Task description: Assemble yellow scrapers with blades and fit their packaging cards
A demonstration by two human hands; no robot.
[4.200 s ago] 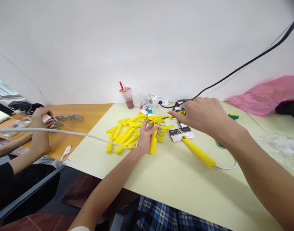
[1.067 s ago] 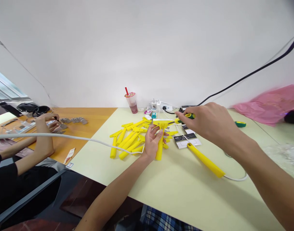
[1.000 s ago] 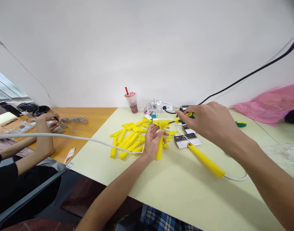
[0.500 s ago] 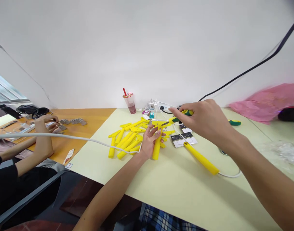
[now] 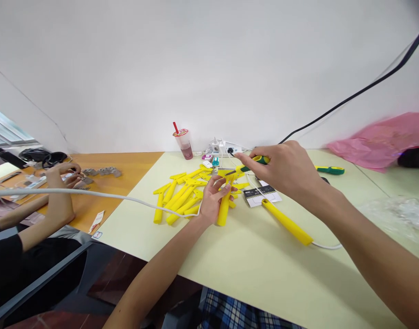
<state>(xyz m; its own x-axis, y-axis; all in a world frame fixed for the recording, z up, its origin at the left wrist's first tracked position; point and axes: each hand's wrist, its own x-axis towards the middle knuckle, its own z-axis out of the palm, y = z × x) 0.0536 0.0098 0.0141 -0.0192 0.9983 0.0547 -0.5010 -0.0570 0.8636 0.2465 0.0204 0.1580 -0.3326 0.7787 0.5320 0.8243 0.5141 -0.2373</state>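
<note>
Hands (image 5: 288, 167) with screwdriver (image 5: 263, 159), yellow tool (image 5: 223, 210), cord (image 5: 123, 196) across, cup (image 5: 184, 142) behind

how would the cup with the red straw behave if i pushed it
The cup probably tips fairly easily, being tall and narrower toward the bottom. It is see-through, suggesting thin plastic, so it may flex if squeezed. The drink sitting low might steady it.

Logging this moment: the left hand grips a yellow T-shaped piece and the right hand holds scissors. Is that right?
The tool is misread: in the head view, the right hand holds a green-and-yellow-handled screwdriver. The left hand does grip a yellow T-shaped piece.
</note>
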